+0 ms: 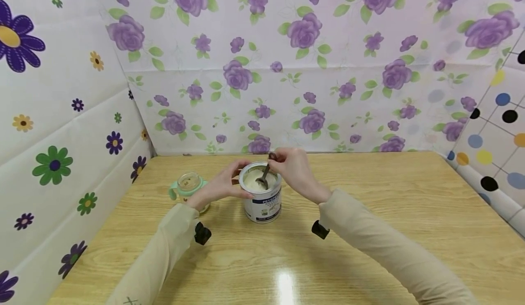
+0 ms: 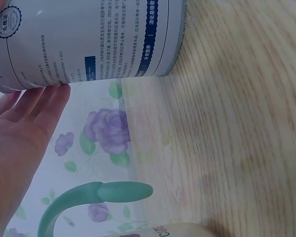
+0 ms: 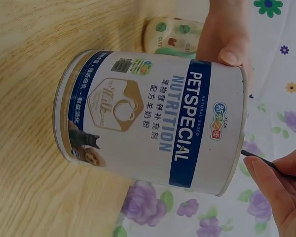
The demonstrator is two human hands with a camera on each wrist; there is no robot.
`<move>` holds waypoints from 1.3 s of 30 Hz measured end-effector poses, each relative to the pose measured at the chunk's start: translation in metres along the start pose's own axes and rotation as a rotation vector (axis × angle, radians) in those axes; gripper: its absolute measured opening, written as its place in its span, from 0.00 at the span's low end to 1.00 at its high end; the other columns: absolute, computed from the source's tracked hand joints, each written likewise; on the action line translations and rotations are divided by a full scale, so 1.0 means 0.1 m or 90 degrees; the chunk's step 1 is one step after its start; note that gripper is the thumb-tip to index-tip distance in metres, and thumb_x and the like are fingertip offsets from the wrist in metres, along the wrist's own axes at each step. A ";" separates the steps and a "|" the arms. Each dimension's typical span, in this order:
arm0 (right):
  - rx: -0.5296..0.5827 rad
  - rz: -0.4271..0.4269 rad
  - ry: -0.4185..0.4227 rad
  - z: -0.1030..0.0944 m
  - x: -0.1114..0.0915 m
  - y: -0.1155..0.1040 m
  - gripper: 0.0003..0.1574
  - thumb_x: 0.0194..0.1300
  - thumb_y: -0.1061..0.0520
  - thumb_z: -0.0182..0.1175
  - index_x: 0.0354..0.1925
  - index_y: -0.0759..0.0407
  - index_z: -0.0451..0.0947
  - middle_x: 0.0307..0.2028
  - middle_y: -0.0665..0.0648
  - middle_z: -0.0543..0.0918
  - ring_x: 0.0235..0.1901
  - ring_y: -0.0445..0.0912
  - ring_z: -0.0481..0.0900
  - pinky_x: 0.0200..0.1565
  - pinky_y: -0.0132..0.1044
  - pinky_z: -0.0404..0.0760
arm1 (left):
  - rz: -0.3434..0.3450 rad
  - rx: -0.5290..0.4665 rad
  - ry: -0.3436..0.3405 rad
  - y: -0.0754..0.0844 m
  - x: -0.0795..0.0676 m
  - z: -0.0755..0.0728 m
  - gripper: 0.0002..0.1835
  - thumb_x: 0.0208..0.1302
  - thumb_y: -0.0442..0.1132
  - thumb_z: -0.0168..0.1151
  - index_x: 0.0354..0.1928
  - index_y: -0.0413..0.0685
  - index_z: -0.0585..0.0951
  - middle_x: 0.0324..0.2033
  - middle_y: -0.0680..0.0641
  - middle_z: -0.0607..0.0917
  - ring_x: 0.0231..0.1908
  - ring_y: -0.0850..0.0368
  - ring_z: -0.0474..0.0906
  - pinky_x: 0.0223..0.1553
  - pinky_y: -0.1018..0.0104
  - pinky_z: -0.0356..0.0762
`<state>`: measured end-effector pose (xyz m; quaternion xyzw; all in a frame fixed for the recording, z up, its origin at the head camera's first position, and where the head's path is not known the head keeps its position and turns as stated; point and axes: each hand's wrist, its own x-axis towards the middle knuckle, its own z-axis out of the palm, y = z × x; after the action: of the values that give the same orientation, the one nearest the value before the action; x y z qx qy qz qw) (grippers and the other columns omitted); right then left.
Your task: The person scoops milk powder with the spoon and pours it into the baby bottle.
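A white and blue milk powder can (image 1: 263,207) stands on the wooden table, its top off and pale powder (image 1: 252,179) inside. My left hand (image 1: 221,184) grips the can near its rim, thumb in front and fingers at the far side. In the right wrist view the left thumb presses on the can (image 3: 153,118) just below the rim. My right hand (image 1: 296,168) pinches the handle of a dark spoon (image 1: 266,170); the spoon's bowl dips into the powder.
Left of the can, partly behind my left wrist, stands a clear cup (image 1: 189,182) with a green rim and handle. The green handle (image 2: 123,191) shows in the left wrist view. Flowered cloth (image 1: 262,68) hangs behind the table (image 1: 369,195).
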<state>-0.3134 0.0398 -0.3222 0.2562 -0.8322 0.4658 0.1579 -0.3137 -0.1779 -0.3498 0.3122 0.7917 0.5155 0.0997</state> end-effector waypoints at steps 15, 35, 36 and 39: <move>0.224 0.185 0.019 0.00 0.02 0.08 0.03 0.56 0.70 0.60 0.30 0.73 0.79 0.26 0.62 0.81 0.24 0.52 0.81 0.29 0.37 0.79 | -0.013 0.006 0.005 0.05 -0.02 0.01 0.44 0.47 0.31 0.70 0.64 0.35 0.56 0.58 0.35 0.63 0.57 0.40 0.59 0.54 0.49 0.59; 0.383 0.311 0.089 -0.11 0.03 0.19 0.12 0.56 0.70 0.60 0.39 0.78 0.76 0.30 0.69 0.80 0.26 0.51 0.82 0.33 0.38 0.79 | -0.003 -0.003 0.000 -0.01 0.00 -0.01 0.44 0.47 0.32 0.70 0.64 0.36 0.55 0.58 0.35 0.63 0.57 0.42 0.60 0.55 0.49 0.59; 0.389 0.309 0.090 -0.11 0.02 0.19 0.12 0.56 0.70 0.60 0.39 0.79 0.75 0.30 0.69 0.80 0.26 0.51 0.82 0.33 0.38 0.79 | -0.004 -0.002 0.001 -0.04 0.01 -0.01 0.44 0.47 0.32 0.70 0.64 0.37 0.55 0.58 0.36 0.63 0.57 0.43 0.60 0.55 0.49 0.59; 0.407 0.302 0.095 -0.12 0.02 0.20 0.14 0.56 0.70 0.60 0.40 0.80 0.74 0.31 0.69 0.80 0.26 0.50 0.82 0.34 0.38 0.79 | -0.003 0.005 0.005 -0.15 0.03 -0.02 0.45 0.47 0.33 0.71 0.65 0.40 0.56 0.58 0.39 0.63 0.57 0.45 0.61 0.55 0.50 0.59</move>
<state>-0.3261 0.0581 -0.3293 0.0587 -0.6677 0.7419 0.0183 -0.3227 -0.1822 -0.3616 0.3086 0.7947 0.5138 0.0964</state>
